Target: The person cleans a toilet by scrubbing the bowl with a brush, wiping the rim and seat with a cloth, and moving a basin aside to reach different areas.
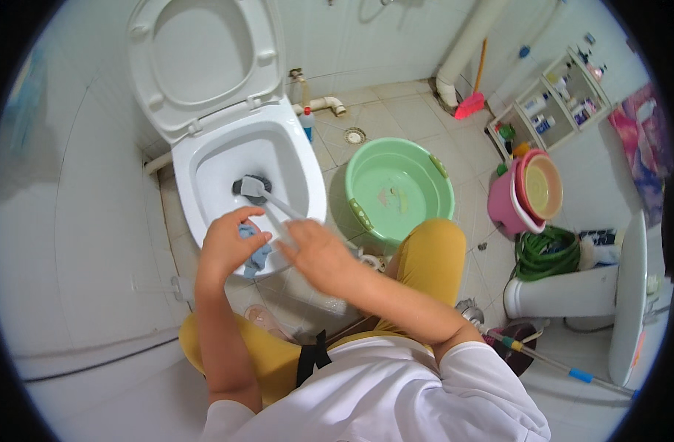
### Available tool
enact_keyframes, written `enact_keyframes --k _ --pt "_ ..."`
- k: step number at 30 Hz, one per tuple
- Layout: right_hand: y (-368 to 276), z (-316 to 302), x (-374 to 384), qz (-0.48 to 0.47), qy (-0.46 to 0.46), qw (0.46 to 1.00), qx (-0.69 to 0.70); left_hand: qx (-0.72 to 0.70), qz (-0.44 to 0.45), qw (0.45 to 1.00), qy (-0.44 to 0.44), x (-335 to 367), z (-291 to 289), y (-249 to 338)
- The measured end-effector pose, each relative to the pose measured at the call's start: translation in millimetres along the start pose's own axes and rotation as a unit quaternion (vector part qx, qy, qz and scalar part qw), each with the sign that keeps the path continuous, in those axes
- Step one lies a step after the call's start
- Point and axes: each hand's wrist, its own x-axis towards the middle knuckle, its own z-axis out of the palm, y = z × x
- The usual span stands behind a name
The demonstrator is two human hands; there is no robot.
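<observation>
In front of me stands a white toilet [312,180] with its seat and lid [203,55] raised. My right hand [318,254], slightly blurred, is wrapped round the pale handle of a toilet brush [252,187]. The brush's head is down in the bowl, over the dark drain opening. At the bowl's near rim, my left hand [225,243] is closed on a crumpled light-blue cloth [257,261], with the thumb over it. Part of the cloth is hidden behind the fingers.
A green basin [402,184] sits on the tiled floor to the right of the toilet. Behind it are a bottle with a red cap [307,121] and a floor drain [354,135]. Farther right are stacked buckets [508,199], a coiled green hose [547,254] and a shelf [554,121].
</observation>
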Motion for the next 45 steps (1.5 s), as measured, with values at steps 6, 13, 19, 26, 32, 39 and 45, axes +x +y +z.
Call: enact_keyframes --k 6,13,19,26,32,39,45 --pt "27 -118 -54 0.031 0.151 0.955 0.253 0.142 -0.053 0.979 -0.134 7 22 10" --pt "247 57 -279 0.593 0.205 0.740 0.244 0.271 0.021 0.953 -0.133 14 64 7" --pt "182 223 -312 0.737 0.150 0.211 0.625 0.345 -0.014 0.929 -0.136 14 76 3" --pt "201 221 -267 0.667 0.309 0.210 0.644 0.378 -0.061 0.904 -0.189 24 79 16" --pt "228 132 -213 0.603 0.461 0.379 0.529 0.380 -0.031 0.909 -0.168 26 89 12" --pt "304 77 -130 0.568 0.445 0.456 0.521 0.353 -0.005 0.924 -0.145 28 87 20" --pt "350 73 -67 0.573 0.430 0.481 0.506 0.354 -0.018 0.922 -0.154 28 87 17"
